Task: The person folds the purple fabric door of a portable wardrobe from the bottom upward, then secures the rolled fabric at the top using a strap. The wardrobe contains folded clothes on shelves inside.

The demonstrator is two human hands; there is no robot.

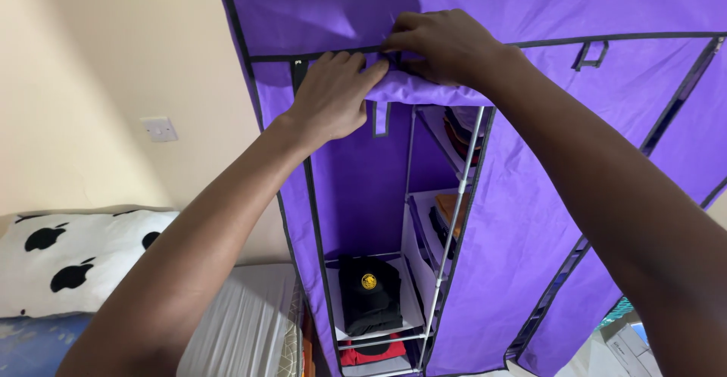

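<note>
A purple fabric wardrobe (530, 218) with black trim stands in front of me. Its left door flap is rolled up into a purple roll (424, 89) near the top of the opening. My left hand (329, 97) grips the left end of that roll. My right hand (443, 44) pinches the roll's upper edge against the black strip across the wardrobe front. Below the roll, the open compartment shows a black cap (369, 294) with a yellow emblem on a white shelf, and red cloth (371, 353) on the shelf under it.
Folded clothes (447, 218) lie on the right-hand inner shelves behind a white metal pole (454, 218). A bed with a white pillow with black shapes (76, 260) stands at the lower left. A wall switch (159, 129) is on the cream wall. Boxes (628, 343) sit at the bottom right.
</note>
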